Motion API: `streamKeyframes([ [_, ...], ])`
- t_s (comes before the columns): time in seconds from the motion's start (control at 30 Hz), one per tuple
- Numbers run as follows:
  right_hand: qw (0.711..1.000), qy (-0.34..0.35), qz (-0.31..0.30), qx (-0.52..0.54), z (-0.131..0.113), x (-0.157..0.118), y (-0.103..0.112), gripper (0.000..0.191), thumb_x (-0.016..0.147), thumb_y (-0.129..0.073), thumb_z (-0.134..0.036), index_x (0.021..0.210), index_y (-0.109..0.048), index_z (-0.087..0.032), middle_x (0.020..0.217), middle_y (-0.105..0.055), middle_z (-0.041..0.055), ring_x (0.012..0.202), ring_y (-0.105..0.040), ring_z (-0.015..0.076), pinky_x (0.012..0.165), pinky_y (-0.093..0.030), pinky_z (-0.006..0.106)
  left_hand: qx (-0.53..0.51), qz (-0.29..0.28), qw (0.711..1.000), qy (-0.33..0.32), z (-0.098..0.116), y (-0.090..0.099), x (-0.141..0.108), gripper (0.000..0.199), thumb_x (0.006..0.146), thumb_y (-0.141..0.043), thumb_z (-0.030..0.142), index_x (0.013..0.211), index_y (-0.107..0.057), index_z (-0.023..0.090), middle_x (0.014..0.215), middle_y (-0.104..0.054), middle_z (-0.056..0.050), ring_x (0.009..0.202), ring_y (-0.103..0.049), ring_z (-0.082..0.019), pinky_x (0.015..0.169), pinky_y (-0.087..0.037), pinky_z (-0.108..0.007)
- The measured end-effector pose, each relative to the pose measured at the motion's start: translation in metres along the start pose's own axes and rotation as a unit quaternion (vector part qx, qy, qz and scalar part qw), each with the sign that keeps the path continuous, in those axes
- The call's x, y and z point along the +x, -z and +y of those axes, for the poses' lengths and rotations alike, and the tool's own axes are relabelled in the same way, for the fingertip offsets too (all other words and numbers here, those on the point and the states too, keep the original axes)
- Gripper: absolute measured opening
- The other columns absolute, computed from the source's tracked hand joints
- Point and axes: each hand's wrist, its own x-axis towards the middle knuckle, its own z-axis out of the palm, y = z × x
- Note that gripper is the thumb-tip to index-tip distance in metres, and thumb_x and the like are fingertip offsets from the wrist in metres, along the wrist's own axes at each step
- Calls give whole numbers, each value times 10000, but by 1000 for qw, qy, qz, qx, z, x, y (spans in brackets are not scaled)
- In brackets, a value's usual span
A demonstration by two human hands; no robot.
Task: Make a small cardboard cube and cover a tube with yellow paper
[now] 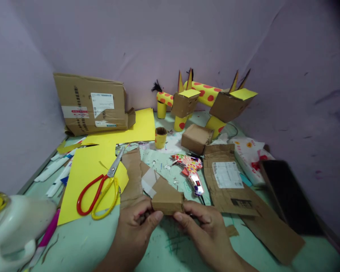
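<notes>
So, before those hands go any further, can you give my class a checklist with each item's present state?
1. Small cardboard block steadied at both ends, by left hand and right hand: ok.
2. Scissors laid down, clear of both hands: ok, on the yellow sheet.
3. Glue gun cool: cannot tell, heat doesn't show.
4. Table clear of scraps: not ok, cardboard offcuts lie about.
5. Dark phone away from the hands: ok, off to the right.
</notes>
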Motion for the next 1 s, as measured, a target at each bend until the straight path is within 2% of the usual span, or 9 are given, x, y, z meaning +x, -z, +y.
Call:
streamKeyframes([
  [0.1,999,41,11,-31,1,0,1,287,857,-504,-305,635,-612,-158,555,-553,-3,523,-500,132,485,-358,220,-65,4,998,24,1,-3,-2,238,718,-642,377,609,-632,166,568,-554,-15,538,-528,-142,512,-423,-226],
  [0.23,989,130,28,-68,3,2,2,218,846,-535,-212,659,-637,-164,577,-618,11,529,-564,137,509,-405,210,-124,-27,984,128,0,-5,-7,390,758,-611,534,637,-602,164,333,-341,92,304,-258,-41,347,-220,-161],
  [0.43,967,248,-4,-58,-2,7,5,213,826,-499,-64,799,-667,-193,695,-695,31,634,-643,149,605,-475,209,-260,-101,941,191,-8,-3,-1,487,583,-735,607,660,-633,138,461,-577,3,342,-470,-76,336,-347,-165],
  [0.6,944,323,-1,-64,-6,7,2,201,825,-498,-67,808,-645,-203,666,-676,39,615,-634,155,554,-478,214,-294,-31,937,186,-10,-7,-5,450,534,-802,533,511,-591,137,349,-520,19,300,-423,-57,316,-309,-145],
  [0.7,941,330,8,-79,-5,4,3,166,821,-536,-72,821,-639,-203,675,-681,36,635,-650,155,594,-504,218,-309,-5,934,181,-8,-11,-8,475,537,-792,553,483,-553,146,312,-477,38,271,-380,-45,305,-277,-140],
  [0.77,941,316,82,-91,-4,2,4,118,792,-639,-149,888,-626,-216,780,-704,50,749,-674,184,687,-528,255,-330,5,926,184,-8,-14,-8,482,546,-786,557,484,-534,151,312,-458,51,271,-354,-36,302,-257,-134],
  [0.87,961,206,167,-78,-5,2,6,622,624,-813,-366,1160,-528,-228,1124,-648,121,1030,-628,277,846,-523,373,-357,-7,914,190,-11,-16,-8,473,554,-786,550,500,-528,157,325,-447,60,283,-348,-39,305,-267,-138],
  [0.93,982,133,118,-61,-7,4,6,899,531,-850,-432,1293,-425,-219,1214,-603,143,1072,-612,300,862,-525,398,-371,-35,906,203,-14,-18,-9,455,567,-783,546,528,-547,159,338,-452,60,292,-351,-43,311,-286,-145],
  [1.0,992,112,46,-42,-6,3,3,870,550,-845,-407,1292,-436,-211,1160,-645,121,1000,-653,271,826,-545,355,-377,-57,898,220,-18,-19,-12,436,579,-783,539,565,-573,157,356,-471,57,302,-349,-38,321,-294,-143],
])
